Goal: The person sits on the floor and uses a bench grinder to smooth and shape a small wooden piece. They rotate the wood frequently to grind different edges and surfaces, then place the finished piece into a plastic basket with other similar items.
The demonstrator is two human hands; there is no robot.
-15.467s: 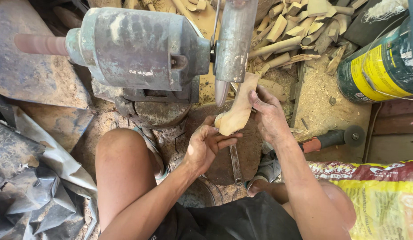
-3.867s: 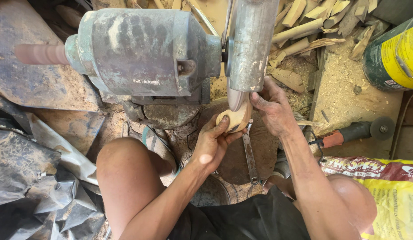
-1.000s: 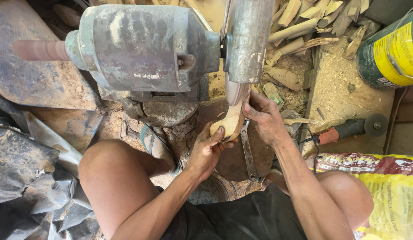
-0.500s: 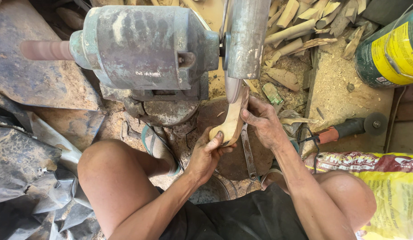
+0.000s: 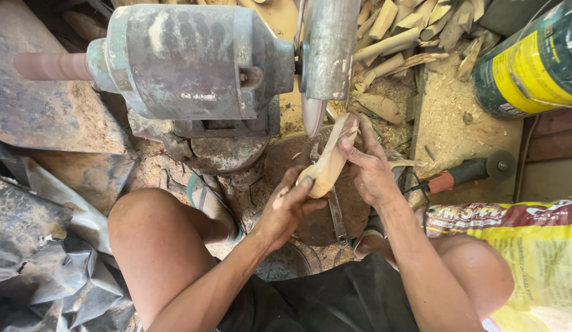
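Note:
A pale carved wooden piece is held in both hands just below the spinning disc of a bench grinder. My left hand grips its lower, rounded end. My right hand wraps its upper part, fingers laid along the wood close to the disc. The piece's top end sits a little right of the disc's edge; I cannot tell whether they touch. A metal guard covers the upper disc.
Wood offcuts and sawdust lie at the back right. An angle grinder rests right of my hand, a wrench beneath it. A green and yellow can stands far right, a yellow sack beside my knee.
The wooden piece has come slightly down and right, off the disc's underside. Both hands keep their grip on it; the view has shifted a little.

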